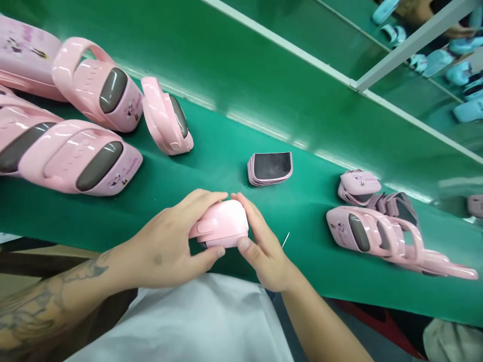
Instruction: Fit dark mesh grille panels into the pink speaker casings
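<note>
Both my hands grip one pink plastic shell (222,224) at the near edge of the green belt (226,151). My left hand (169,246) wraps its left side, fingers over the top and thumb beneath. My right hand (260,246) pinches its right end, and a thin needle-like sliver (286,240) pokes out beside the palm. A small stack of dark-faced pink inserts (270,168) lies on the belt just beyond my hands.
Several pink cases with grey windows (81,158) lie at the left. More pink cases (373,234) lie heaped at the right. A white rail (287,48) crosses the far side. Light blue parts (460,75) and another person's arm (426,12) show top right.
</note>
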Demonstrator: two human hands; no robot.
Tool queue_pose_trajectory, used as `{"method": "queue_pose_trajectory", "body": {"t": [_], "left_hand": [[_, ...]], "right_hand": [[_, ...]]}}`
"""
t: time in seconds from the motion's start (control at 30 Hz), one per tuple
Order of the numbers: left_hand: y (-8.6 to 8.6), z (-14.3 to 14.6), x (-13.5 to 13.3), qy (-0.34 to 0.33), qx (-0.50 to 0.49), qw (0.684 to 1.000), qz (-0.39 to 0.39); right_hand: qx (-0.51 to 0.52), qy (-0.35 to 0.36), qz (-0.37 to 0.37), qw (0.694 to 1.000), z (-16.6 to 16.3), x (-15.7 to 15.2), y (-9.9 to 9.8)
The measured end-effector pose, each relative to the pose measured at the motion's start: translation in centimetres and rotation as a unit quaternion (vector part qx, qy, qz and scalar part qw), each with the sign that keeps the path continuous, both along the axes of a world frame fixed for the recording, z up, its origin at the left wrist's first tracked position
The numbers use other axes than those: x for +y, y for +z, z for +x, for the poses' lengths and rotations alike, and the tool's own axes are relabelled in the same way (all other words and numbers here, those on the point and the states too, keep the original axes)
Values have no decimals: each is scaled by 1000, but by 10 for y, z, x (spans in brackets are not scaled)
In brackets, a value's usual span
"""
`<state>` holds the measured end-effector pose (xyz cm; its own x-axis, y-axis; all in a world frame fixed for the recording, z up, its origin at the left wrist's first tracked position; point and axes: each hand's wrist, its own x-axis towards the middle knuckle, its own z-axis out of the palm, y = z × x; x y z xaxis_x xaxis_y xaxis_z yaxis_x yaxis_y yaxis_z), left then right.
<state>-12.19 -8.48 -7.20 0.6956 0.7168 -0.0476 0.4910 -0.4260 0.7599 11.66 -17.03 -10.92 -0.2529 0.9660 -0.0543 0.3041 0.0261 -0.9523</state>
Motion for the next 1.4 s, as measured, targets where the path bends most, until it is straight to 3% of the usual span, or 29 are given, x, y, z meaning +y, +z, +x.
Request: {"method": "queue_pose_trajectory", "body": {"t": [0.2,0.33,0.5,0.57,0.63,0.77,0.97,1.1,1.4], "left_hand": [[4,20,-11,-17,43,997,60],[15,31,-10,-29,86,996,4],[21,38,-12,-35,101,994,-38],[16,38,-16,-50,80,996,-2],[10,39,-21,-62,37,994,81],[1,43,-25,-62,-25,975,211],[8,53,-19,-49,-31,982,182],[10,56,-15,-57,6,985,166],[10,53,-16,-50,52,991,115]], "right_hand": [[69,6,-49,996,14,-4,6],[104,-9,-127,986,18,-2,20],[76,-14,-188,979,15,2,44],[55,2,-168,984,16,4,50],[29,14,-122,992,18,5,51],[1,21,-67,998,26,2,43],[12,2,-44,999,29,1,34],[-3,35,-17,999,33,8,36],[23,77,-69,994,43,20,39]]}}
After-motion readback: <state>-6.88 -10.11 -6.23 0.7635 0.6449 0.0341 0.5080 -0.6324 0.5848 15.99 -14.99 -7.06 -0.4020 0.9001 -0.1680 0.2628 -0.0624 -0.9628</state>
